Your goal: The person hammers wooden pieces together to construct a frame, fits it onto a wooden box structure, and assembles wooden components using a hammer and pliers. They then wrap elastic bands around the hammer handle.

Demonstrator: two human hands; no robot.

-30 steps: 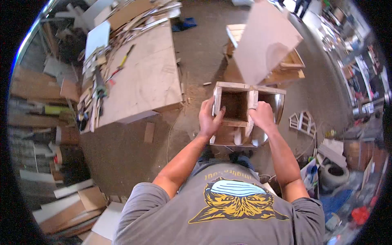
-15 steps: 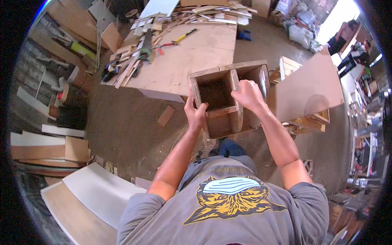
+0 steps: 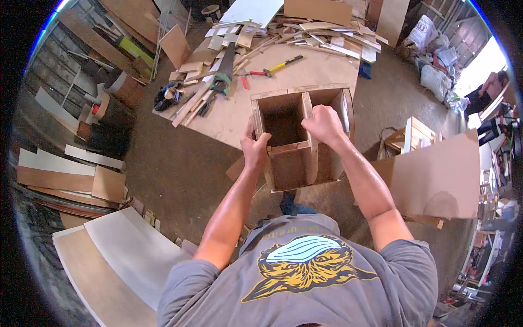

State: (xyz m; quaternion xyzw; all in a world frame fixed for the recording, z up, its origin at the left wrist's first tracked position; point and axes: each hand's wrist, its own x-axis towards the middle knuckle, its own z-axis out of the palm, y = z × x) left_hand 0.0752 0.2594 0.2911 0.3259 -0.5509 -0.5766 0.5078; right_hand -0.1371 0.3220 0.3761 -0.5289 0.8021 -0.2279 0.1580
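A wooden box frame [image 3: 289, 146] with several open compartments is held up in front of my body, near the worktable's front edge. My left hand [image 3: 254, 146] grips its left side, with the thumb over the front edge. My right hand [image 3: 326, 126] is wrapped round the upright divider between the upper compartments. Behind the frame, a worktable [image 3: 261, 114] bears a yellow and black hammer [image 3: 284, 64], a red-handled tool [image 3: 255, 73] and a green-handled saw [image 3: 222, 76].
Wood offcuts [image 3: 327, 39] are piled at the table's back. A large brown board [image 3: 436, 177] stands on the right. Curved white panels [image 3: 133, 248] lie at lower left. Full sacks [image 3: 436, 76] and a person [image 3: 493, 90] are at upper right.
The view has turned, so the table and the boards sit farther right in it. Both hands still hold the frame, which is tilted a little differently and shows slightly left of before.
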